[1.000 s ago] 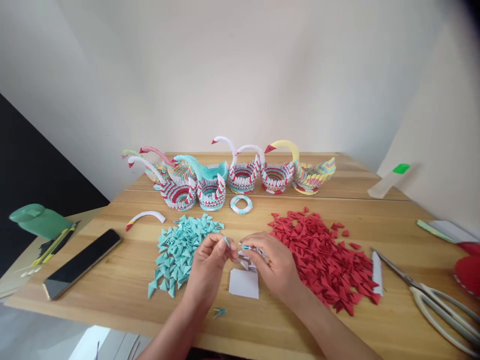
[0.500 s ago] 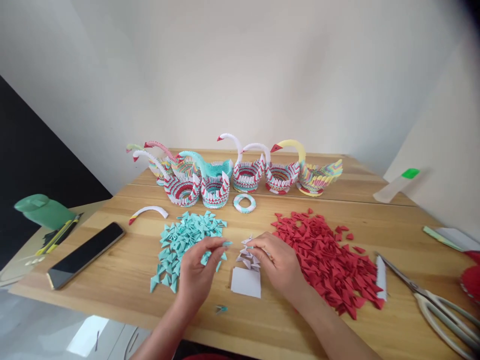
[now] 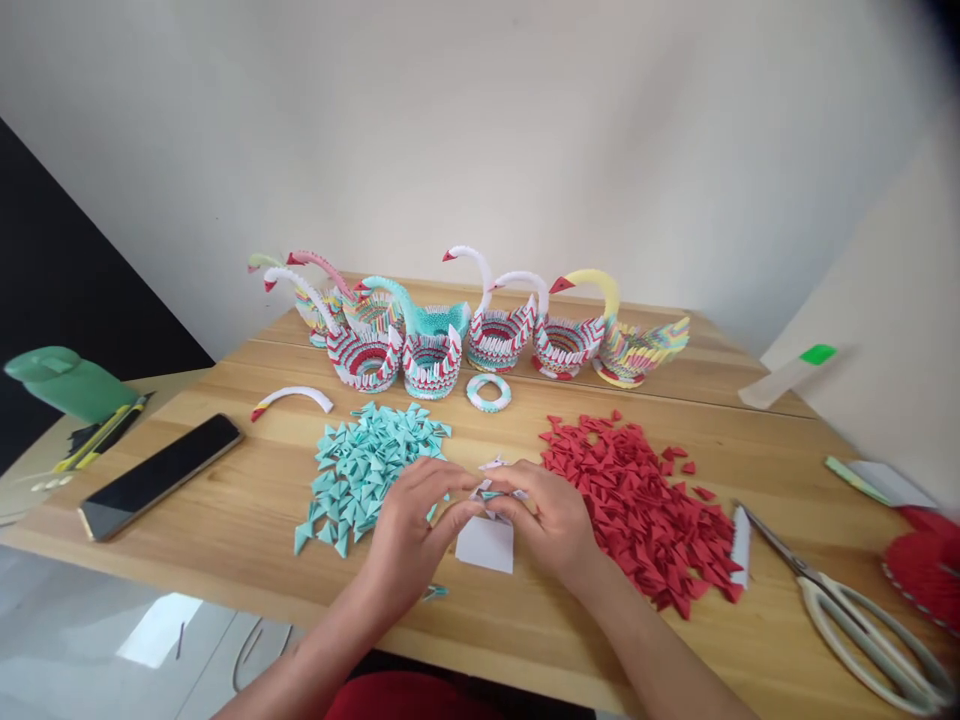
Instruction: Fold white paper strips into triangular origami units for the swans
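Note:
My left hand (image 3: 416, 515) and my right hand (image 3: 551, 515) meet with fingertips pinched together. Between them are small folded paper pieces (image 3: 487, 493), white and teal; exactly how they fit is hidden by the fingers. Just below the fingertips lies a stack of white paper (image 3: 484, 546). A few loose white folded pieces (image 3: 493, 464) show behind my fingers. A pile of teal folded paper triangles (image 3: 367, 465) spreads beside my left hand, and a larger pile of red folded triangles (image 3: 645, 510) lies to the right of my right hand.
Behind stand several paper swans (image 3: 431, 360), with a white-and-teal ring (image 3: 488, 393) and a white curved neck (image 3: 294, 393) before them. A phone (image 3: 161, 475) lies left, scissors (image 3: 840, 610) right. A small teal piece (image 3: 435, 592) sits near the front edge.
My hands have come together from apart. The teal piece that was in my left fingertips now meets a white piece between both hands. The view has shifted slightly.

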{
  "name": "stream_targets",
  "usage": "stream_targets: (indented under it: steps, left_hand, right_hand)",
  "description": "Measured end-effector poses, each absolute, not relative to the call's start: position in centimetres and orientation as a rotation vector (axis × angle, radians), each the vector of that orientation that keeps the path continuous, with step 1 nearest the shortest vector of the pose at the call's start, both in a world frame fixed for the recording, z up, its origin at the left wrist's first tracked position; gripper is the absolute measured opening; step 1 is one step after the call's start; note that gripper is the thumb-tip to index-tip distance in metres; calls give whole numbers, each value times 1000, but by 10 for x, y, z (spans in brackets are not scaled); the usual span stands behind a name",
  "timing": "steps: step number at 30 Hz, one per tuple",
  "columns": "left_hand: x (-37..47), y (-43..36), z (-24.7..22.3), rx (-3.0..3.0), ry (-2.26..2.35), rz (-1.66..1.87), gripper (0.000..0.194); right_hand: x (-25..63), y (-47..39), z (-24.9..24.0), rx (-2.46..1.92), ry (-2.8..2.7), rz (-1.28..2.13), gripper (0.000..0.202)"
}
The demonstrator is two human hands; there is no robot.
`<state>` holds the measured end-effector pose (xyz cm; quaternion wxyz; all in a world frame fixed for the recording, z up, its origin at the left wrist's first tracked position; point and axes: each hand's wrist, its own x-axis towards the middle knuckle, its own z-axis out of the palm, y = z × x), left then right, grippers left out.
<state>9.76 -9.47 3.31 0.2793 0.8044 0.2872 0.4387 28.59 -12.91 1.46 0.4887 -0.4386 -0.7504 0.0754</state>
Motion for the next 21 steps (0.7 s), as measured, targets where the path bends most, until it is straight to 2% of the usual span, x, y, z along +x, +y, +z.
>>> stream_targets:
  steps: [9, 15, 21]
  left_hand:
    - [102, -94, 33, 1994, 842, 1057, 16]
    - [103, -98, 33, 1736, 870, 1053, 23]
    - [104, -98, 33, 1838, 866, 1103, 26]
  right_hand:
    - [284, -129, 22, -955, -1901, 70, 19]
    - [285, -130, 26, -1008, -1786, 233, 19]
    - [285, -130, 25, -990, -1767, 305, 14]
